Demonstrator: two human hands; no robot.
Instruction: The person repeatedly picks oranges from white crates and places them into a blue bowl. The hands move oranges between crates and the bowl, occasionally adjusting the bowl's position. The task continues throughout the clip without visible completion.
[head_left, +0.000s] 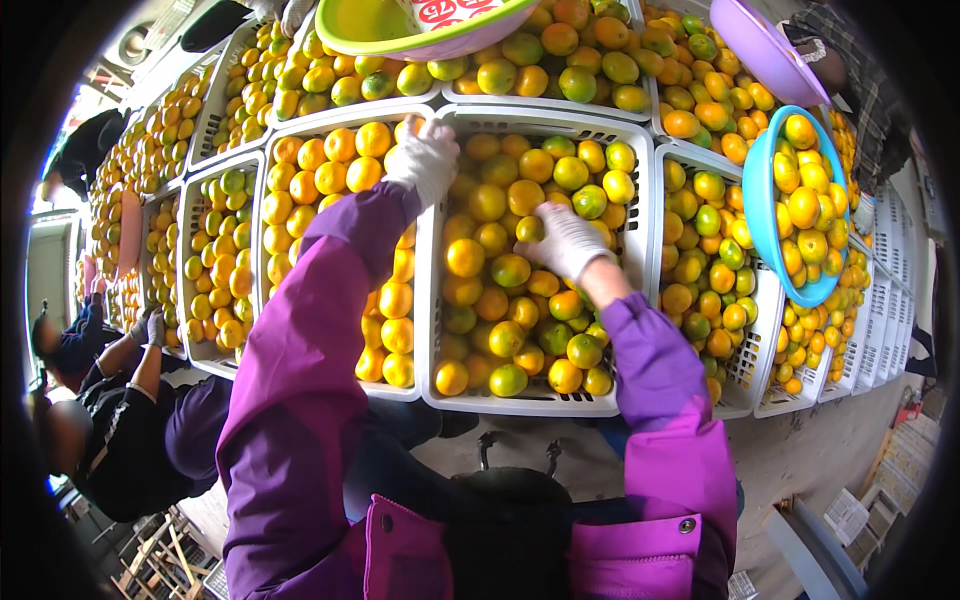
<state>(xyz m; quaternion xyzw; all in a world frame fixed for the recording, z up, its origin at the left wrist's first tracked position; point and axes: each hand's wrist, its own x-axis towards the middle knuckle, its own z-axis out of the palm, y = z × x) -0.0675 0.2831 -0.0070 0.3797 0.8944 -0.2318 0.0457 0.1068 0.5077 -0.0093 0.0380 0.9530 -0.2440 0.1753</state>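
Observation:
My left hand (426, 159), in a white glove, reaches over the rim between two white plastic crates, at the top right of the left crate (264, 225) of orange citrus fruits. Fruit lies right by its fingers; whether it holds one is hidden. My right hand (559, 238), in a white glove that leaves the wrist bare, has its fingertips round a greenish-orange citrus fruit (529, 229) above the right crate (641, 217). That crate is filled with mixed green and orange fruits. Neat rows of more evenly orange fruits lie in the left crate.
More fruit-filled crates (705, 405) surround these two. A light-blue basin (757, 202) of fruit rests on crates at right, a lime-green basin (352, 37) at the top, a purple basin (765, 49) at upper right. People (127, 442) work at left; another person (862, 90) is at upper right.

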